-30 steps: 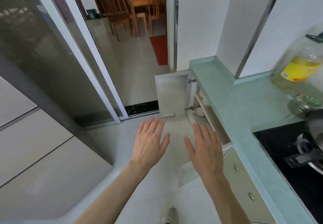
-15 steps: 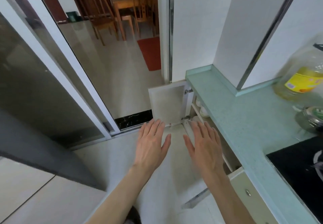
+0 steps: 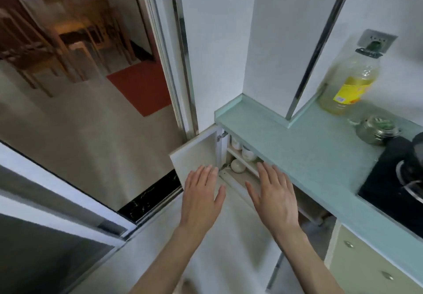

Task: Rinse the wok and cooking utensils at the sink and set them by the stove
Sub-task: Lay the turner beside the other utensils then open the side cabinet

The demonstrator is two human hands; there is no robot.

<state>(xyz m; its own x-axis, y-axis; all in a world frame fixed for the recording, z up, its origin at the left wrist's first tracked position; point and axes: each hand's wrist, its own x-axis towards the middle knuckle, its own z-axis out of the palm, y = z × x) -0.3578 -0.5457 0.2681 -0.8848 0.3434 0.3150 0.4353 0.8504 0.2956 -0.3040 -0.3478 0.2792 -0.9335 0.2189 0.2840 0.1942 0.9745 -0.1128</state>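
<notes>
While both bare hands hover palm-down with fingers straight and loosely spread, holding nothing, the left hand [image 3: 201, 198] sits before the open white cabinet door [image 3: 196, 154] and the right hand [image 3: 273, 196] just below the pale green surface [image 3: 304, 154]. White bowls [image 3: 238, 165] show inside. At the right edge, the black stove [image 3: 389, 179] carries a dark wok [image 3: 417, 143], only partly visible.

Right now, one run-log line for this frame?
left hand: open, empty | right hand: open, empty | cabinet door: open | bowls: on shelf | wok, sink: not seen
</notes>
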